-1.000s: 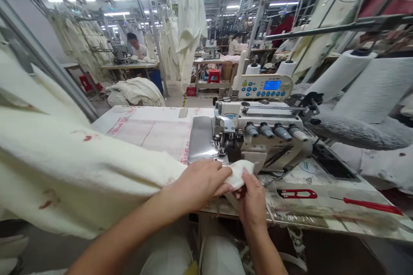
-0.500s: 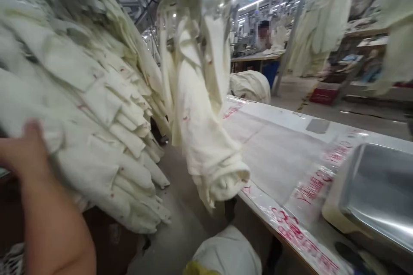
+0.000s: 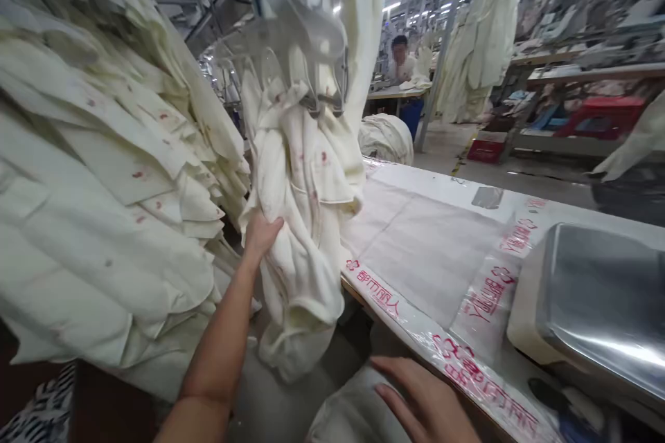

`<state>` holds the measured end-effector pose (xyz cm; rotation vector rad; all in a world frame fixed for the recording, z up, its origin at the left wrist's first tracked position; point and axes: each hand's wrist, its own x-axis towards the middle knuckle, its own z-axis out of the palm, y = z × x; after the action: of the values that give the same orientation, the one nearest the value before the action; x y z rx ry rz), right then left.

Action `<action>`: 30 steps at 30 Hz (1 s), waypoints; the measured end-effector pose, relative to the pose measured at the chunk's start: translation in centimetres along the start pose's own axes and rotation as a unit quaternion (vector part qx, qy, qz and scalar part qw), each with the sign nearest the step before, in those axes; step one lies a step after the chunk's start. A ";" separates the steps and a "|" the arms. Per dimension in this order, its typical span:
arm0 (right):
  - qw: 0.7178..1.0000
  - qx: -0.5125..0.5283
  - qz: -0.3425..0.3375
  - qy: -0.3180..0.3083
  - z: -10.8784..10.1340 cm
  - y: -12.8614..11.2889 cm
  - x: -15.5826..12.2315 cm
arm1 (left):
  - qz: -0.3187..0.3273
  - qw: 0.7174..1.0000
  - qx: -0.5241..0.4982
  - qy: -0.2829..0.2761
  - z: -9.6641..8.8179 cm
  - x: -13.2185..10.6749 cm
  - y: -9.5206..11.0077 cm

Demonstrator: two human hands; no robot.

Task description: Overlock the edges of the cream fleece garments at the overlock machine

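Observation:
Cream garments [image 3: 312,173] with small reddish prints hang in a bunch from clip hangers [image 3: 306,48] in front of me. My left hand [image 3: 262,239] is closed on the left side of this bunch, its thumb in front and the other fingers mostly hidden by cloth. Low in the view, my right hand [image 3: 426,398] holds nothing, with its fingers stretched out and apart. It is over or against a pale, rounded cloth surface [image 3: 358,405]; whether it touches cannot be made out.
A dense row of similar hanging garments [image 3: 104,187] fills the left. On the right, a white table [image 3: 441,194] bears plastic sheeting with red print and a metal-topped scale [image 3: 603,297]. A person [image 3: 401,66] sits farther back, near a rolled cloth bundle [image 3: 387,138].
My left hand has moved right from the left garment row to the middle bunch and closed on it. My right hand has come into view at the bottom. The camera has shifted slightly.

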<state>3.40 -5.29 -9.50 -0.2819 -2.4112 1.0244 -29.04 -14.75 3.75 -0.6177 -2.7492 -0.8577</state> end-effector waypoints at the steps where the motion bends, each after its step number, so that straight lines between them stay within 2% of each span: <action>1: 0.999 0.038 0.037 0.004 1.6 0.3 0.9 | 0.014 1.000 -0.002 -0.020 0.4 0.2 0.8; 3: 0.990 0.093 0.091 0.054 5.4 1.2 2.8 | 0.036 0.998 -0.005 -0.044 0.1 0.0 1.9; 5: 0.966 0.157 0.138 0.154 8.8 1.7 4.2 | 0.041 0.998 -0.003 -0.055 -1.3 -0.7 2.3; 7: 0.950 0.176 0.155 0.207 10.3 1.2 4.6 | 0.032 0.998 0.005 -0.047 -2.8 -2.2 2.4; 8: 0.946 0.178 0.158 0.221 9.9 0.5 4.5 | 0.040 0.999 0.010 -0.012 -3.4 -3.3 2.5; 9: 0.946 0.176 0.152 0.226 8.9 -0.3 4.1 | 0.068 0.997 0.010 0.037 -3.9 -4.5 2.8; 10: 0.948 0.174 0.143 0.225 7.1 -1.4 3.5 | 0.124 0.989 0.004 0.079 -4.1 -5.9 3.5; 11: 0.949 0.171 0.132 0.228 4.7 -2.6 2.9 | 0.206 0.973 -0.008 0.107 -4.2 -7.4 4.6; 12: 0.955 0.165 0.107 0.220 2.0 -3.7 2.4 | 0.313 0.946 -0.029 0.080 -4.2 -9.0 6.0; 13: 0.961 0.158 0.091 0.208 -0.9 -4.8 1.9 | 0.422 0.905 -0.049 -0.021 -4.1 -10.5 7.9; 14: 0.956 0.150 0.083 0.239 -3.7 -5.7 1.5 | 0.519 0.840 -0.063 -0.147 -4.2 -11.8 10.0; 15: 0.947 0.143 0.083 0.275 -6.2 -6.2 1.1 | 0.582 0.773 -0.072 -0.243 -4.4 -12.8 12.3; 16: 0.943 0.144 0.075 0.291 -8.1 -6.5 0.6 | 0.598 0.745 -0.084 -0.284 -4.7 -13.4 14.5; 17: 0.946 0.141 0.070 0.282 -9.5 -6.4 0.0 | 0.591 0.751 -0.110 -0.273 -5.2 -13.7 16.7; 18: 0.957 0.140 0.078 0.241 -10.3 -6.2 -0.8 | 0.570 0.776 -0.125 -0.241 -5.8 -13.6 18.6; 20: 0.977 0.123 0.103 0.141 -10.5 -5.3 -2.8 | 0.541 0.815 -0.135 -0.154 -6.6 -12.3 21.2; 22: 0.982 0.074 0.143 0.100 -9.9 -4.7 -5.2 | 0.548 0.826 -0.101 -0.082 -6.5 -10.4 22.3; 24: 0.973 -0.001 0.195 0.122 -9.9 -4.5 -7.4 | 0.551 0.832 -0.038 -0.048 -5.0 -8.3 22.4; 25: 0.965 -0.036 0.223 0.135 -10.5 -4.7 -8.2 | 0.543 0.838 -0.011 -0.061 -3.9 -7.4 22.4; 27: 0.949 -0.090 0.263 0.150 -12.6 -5.1 -9.2 | 0.499 0.855 -0.015 -0.143 -1.1 -6.1 22.4; 29: 0.944 -0.129 0.255 0.163 -15.3 -5.3 -9.2 | 0.443 0.862 -0.110 -0.222 1.7 -6.1 23.0; 30: 0.944 -0.146 0.239 0.173 -16.6 -5.3 -8.9 | 0.429 0.858 -0.171 -0.225 2.8 -6.9 23.5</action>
<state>19.68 -2.04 0.90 -1.0997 -2.2017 0.7174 -12.63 2.16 11.06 -2.1223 -2.1869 -1.0228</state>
